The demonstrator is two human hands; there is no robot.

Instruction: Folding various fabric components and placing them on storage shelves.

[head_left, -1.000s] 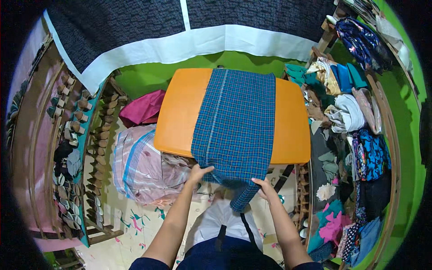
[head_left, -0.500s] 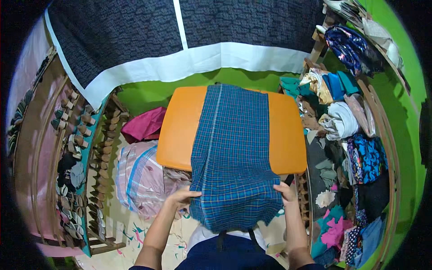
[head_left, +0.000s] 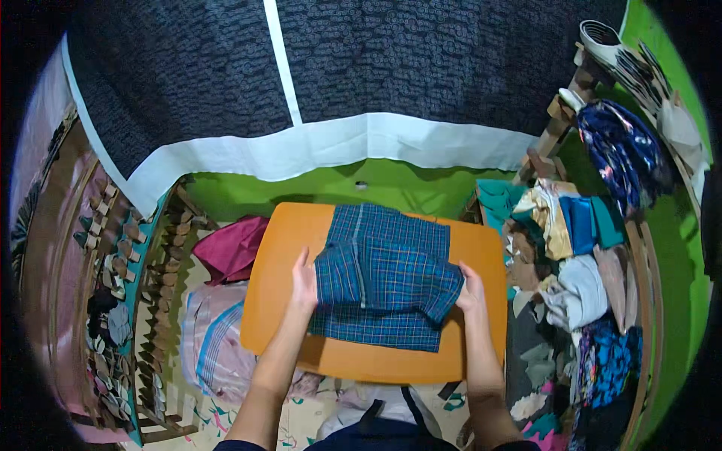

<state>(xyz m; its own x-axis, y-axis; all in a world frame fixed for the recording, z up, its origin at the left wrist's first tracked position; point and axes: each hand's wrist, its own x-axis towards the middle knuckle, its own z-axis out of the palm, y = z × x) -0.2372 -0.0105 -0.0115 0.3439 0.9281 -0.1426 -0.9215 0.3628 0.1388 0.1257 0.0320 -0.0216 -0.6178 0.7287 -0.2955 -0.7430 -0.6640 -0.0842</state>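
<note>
A blue-green plaid cloth lies on the orange tabletop, with its near part lifted and folded back over the rest. My left hand is at the left edge of the raised fold; its thumb points up and its fingers are mostly hidden by the cloth. On the opposite edge, my right hand grips the fold, thumb on top. A lower layer of the same cloth lies flat beneath the raised part.
Slatted wooden racks with shoe-shaped forms stand at left. A pink-and-blue striped bundle and a magenta cloth sit beside the table. Piled fabrics fill the right shelf. A dark curtain hangs behind; scraps litter the floor.
Both hands have moved forward from the near table edge. The cloth's near end, which hung over that edge, has been carried away from me and folded over the tabletop. The view has tilted up.
</note>
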